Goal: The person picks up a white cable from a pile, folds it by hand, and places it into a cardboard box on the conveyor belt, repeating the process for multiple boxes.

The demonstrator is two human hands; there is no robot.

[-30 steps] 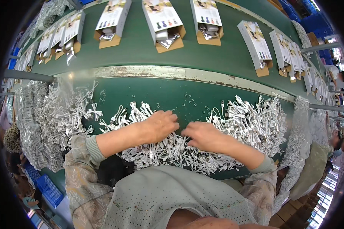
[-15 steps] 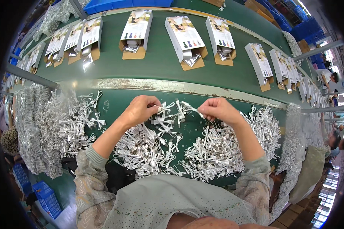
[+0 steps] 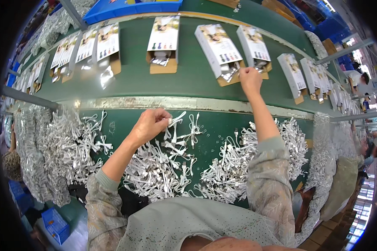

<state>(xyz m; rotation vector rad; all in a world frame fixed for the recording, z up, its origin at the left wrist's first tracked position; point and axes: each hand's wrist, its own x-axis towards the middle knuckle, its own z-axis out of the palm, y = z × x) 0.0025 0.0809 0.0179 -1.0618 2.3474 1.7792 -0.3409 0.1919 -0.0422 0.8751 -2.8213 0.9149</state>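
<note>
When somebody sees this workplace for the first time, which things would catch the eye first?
Probably the heaps of white cables on the green table, close in front of the person. Next, the row of boxes beyond the pale strip, with open ends toward the person. The right hand is by two of these ends, while the left hand pinches a cable.

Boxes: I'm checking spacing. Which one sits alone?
The white box beyond the left hand: wide gaps on both sides, while the other boxes each have a close neighbour.
</note>
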